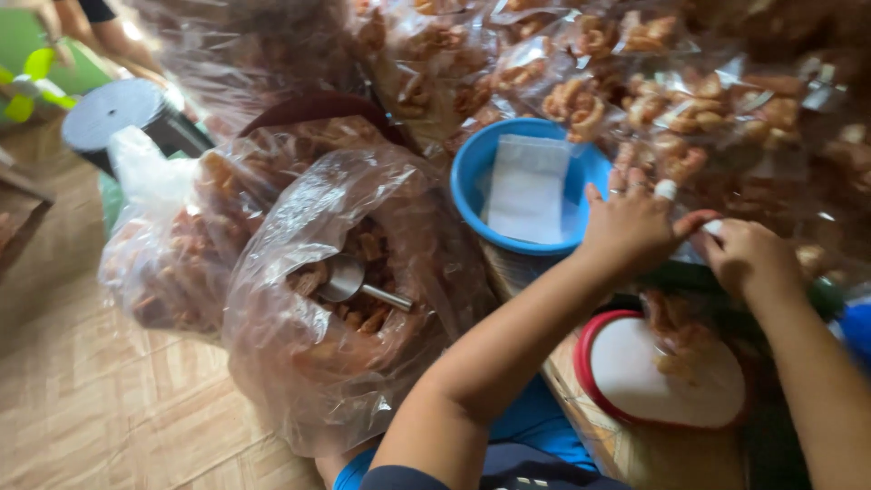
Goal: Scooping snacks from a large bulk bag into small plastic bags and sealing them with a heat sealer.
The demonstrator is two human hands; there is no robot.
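Both hands meet just right of the round blue plastic bowl (479, 172), left hand (632, 224) and right hand (746, 257) pinching a small clear packet (694, 238); many filled snack bags (581, 73) piled behind, metal scoop (349, 279) resting in the big open sack (336, 299)

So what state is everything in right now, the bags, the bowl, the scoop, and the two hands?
Large plastic bag: open at the top, filled with fried snacks.
Metal scoop: lying inside that bag, on the snacks.
Blue bowl: upright, holding flat clear empty bags.
Small sealed snack packs: filled, piled behind the bowl.
Red-rimmed scale: a small bag of snacks on it.
Left hand: near the bowl's rim, fingers meeting the right hand.
Right hand: fingers pinched; blurred.
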